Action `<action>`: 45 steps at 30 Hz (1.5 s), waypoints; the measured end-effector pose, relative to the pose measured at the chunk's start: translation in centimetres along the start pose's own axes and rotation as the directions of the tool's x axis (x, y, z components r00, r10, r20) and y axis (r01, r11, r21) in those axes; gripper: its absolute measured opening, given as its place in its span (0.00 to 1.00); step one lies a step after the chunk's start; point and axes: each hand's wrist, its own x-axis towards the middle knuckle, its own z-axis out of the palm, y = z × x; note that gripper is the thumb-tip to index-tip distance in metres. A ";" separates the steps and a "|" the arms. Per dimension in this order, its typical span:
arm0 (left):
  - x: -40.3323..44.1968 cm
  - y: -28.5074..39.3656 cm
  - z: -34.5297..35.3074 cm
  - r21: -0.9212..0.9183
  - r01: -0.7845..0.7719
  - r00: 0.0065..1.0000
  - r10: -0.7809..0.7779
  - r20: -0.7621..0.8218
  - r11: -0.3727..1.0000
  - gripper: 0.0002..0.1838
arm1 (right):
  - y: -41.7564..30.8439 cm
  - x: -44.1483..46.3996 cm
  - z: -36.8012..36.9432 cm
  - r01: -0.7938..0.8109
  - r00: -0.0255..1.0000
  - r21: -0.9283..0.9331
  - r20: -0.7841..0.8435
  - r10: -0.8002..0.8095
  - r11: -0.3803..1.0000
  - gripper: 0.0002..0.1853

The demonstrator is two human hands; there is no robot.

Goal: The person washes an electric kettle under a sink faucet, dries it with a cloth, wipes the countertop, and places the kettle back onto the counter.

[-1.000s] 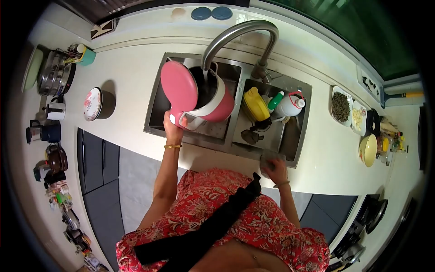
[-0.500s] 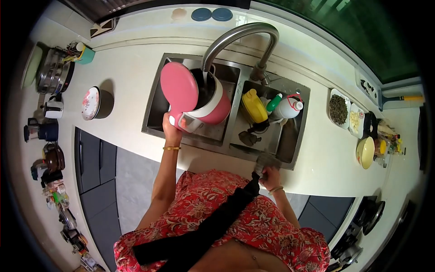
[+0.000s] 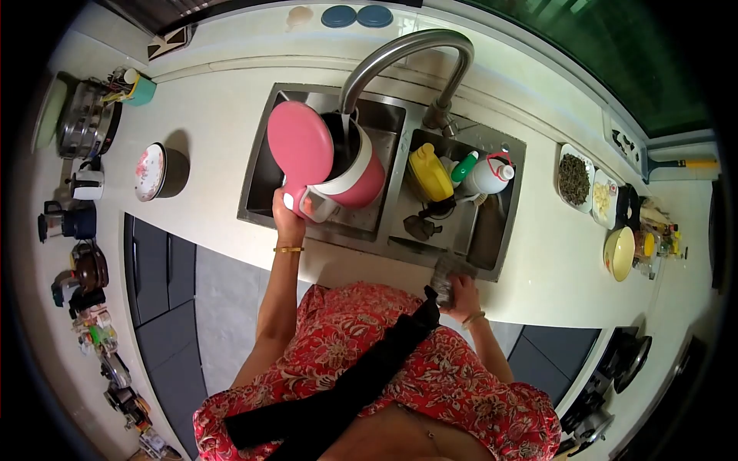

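Observation:
My left hand [image 3: 289, 209] is wrapped round the handle of a pink and white electric kettle [image 3: 361, 184], tilted over the left sink basin. Its pink lid [image 3: 301, 142] stands open. A thin stream of water runs from the steel faucet [image 3: 400, 48] into the kettle's dark mouth. At the sink's front edge, my right hand [image 3: 463, 296] is closed on a greyish cloth [image 3: 446, 276], blurred in part. Close by hangs the end of a black strap [image 3: 407, 326] from my clothing.
In the right basin [image 3: 486, 230] are a yellow bottle [image 3: 430, 173], a green-capped bottle [image 3: 464, 167], a white jug [image 3: 486, 178] and a dark scrap. A lidded pot [image 3: 173, 170] stands on the left counter. Trays of food [image 3: 575, 180] and a yellow bowl [image 3: 619, 253] sit at right.
My right hand has shifted slightly, and the cloth in it has swung left and bunched closer to my fingers. The kettle stays under the running water. The whole view has moved a little.

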 end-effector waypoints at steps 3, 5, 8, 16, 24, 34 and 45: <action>-0.1 -0.2 0.0 0.063 -0.014 1.000 0.014 -0.005 0.998 0.14 | 2.0 -0.3 2.2 0.084 0.984 -0.049 -0.150 -0.091 0.995 0.23; -0.3 -0.2 0.5 0.102 -0.023 0.999 0.026 -0.024 0.994 0.13 | 3.5 0.4 3.4 0.086 0.983 0.052 -0.166 -0.076 0.995 0.20; -0.5 -0.6 0.8 0.168 -0.108 0.976 0.137 -0.171 0.980 0.13 | 4.3 2.3 4.6 0.129 0.960 0.226 -0.274 -0.064 0.966 0.16; -0.9 0.5 0.3 0.074 0.022 1.000 -0.024 0.019 0.997 0.17 | 1.8 3.5 0.7 -0.034 0.997 0.221 -0.066 0.050 0.975 0.12; -1.5 1.4 2.2 -0.002 0.118 0.954 -0.114 -0.279 0.993 0.19 | 5.9 17.5 8.2 0.110 0.919 -0.179 0.393 -0.031 0.978 0.15; -1.8 0.8 0.7 0.073 0.096 0.974 -0.078 -0.212 0.993 0.21 | 4.6 21.9 13.0 0.295 0.730 -0.292 0.684 -0.017 0.910 0.26; -1.4 -0.1 -0.5 0.180 0.057 0.997 -0.047 -0.059 0.982 0.21 | -3.9 16.7 1.0 0.129 0.986 0.666 -0.008 -0.167 0.734 0.08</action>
